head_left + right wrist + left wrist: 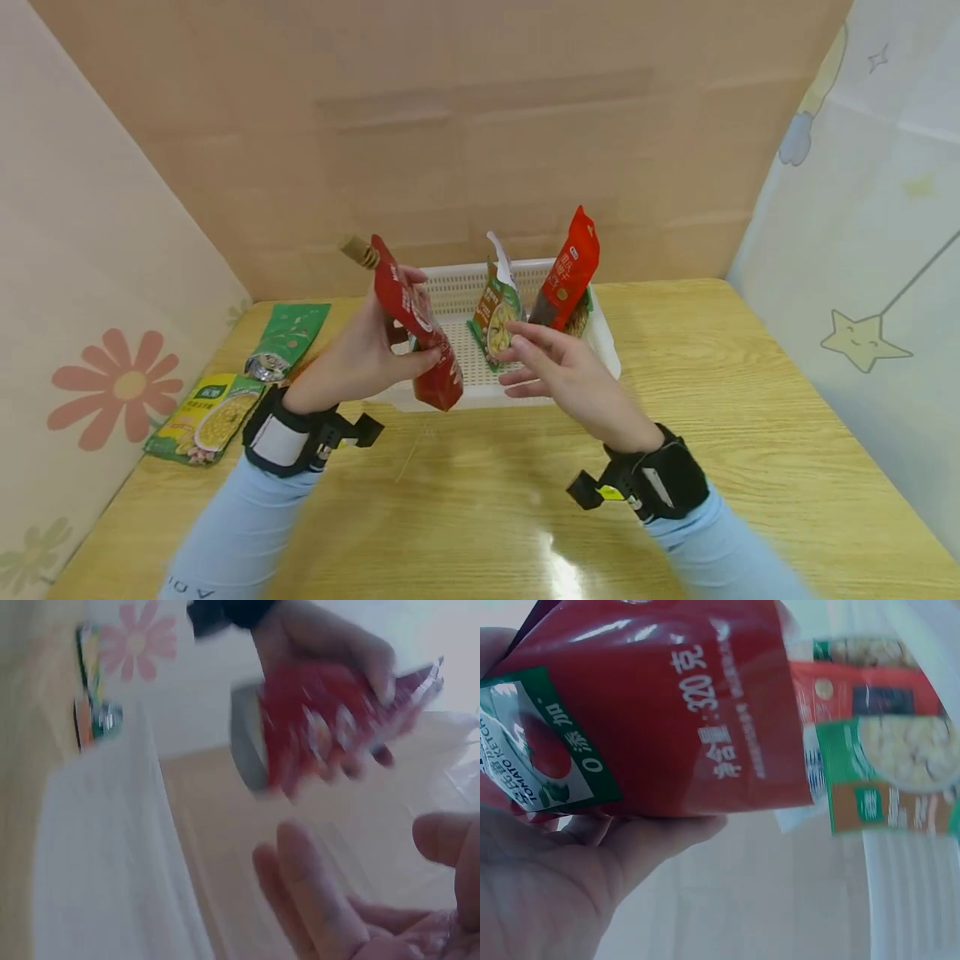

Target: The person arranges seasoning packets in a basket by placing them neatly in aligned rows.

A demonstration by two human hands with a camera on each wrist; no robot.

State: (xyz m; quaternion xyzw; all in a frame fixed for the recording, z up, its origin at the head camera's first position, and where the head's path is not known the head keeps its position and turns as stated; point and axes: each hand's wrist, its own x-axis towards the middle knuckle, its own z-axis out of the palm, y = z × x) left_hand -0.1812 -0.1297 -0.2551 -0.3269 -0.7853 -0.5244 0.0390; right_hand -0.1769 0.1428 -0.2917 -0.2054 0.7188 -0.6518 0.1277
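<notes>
My left hand [352, 358] grips a red tomato ketchup pouch [440, 382], holding it tilted over the front left of a white plastic basket [491, 397]. Printed text and a tomato picture show on the pouch [652, 712] in the left wrist view. Over the basket's front right, my right hand [562, 375] is empty, its fingers spread and loosely bent. Just beyond those fingertips, a green and brown food packet [491, 312] stands in the basket. A taller red packet [567, 271] leans at the basket's right side, partly covering another packet behind it.
On the table [480, 500] at the left lie a green pouch [292, 333] and a yellow and green packet [213, 421]. An orange item is mostly hidden behind my left forearm. Light walls flank the table; a brown panel [480, 167] stands behind the basket.
</notes>
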